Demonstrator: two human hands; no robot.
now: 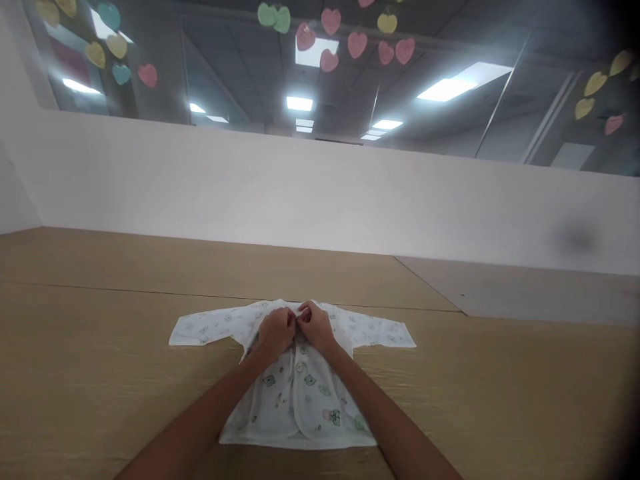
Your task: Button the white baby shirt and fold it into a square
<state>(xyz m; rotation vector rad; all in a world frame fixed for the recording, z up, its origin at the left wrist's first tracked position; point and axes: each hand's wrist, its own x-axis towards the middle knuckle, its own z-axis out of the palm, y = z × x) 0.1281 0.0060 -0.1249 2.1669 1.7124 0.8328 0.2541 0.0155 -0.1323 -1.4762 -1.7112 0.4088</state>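
Note:
A small white baby shirt (310,417) with a green and pink print lies spread front side up, its sleeves stretched out to both sides. Near the neckline, my left hand (277,331) pinches the front opening of the shirt. My right hand (316,325) meets it there, thumb and finger closed on the opposite edge. The fingertips nearly touch, and the bit of cloth or button between them is hidden. Below the hands a round button (300,367) shows on the front, and the two lower front edges part slightly at the hem.
The shirt rests on a broad tan tabletop (100,373) with a seam running across it. A grey panel (540,293) adjoins at the right. Behind stands a white wall (300,193), topped by glass with heart-shaped paper notes (357,45).

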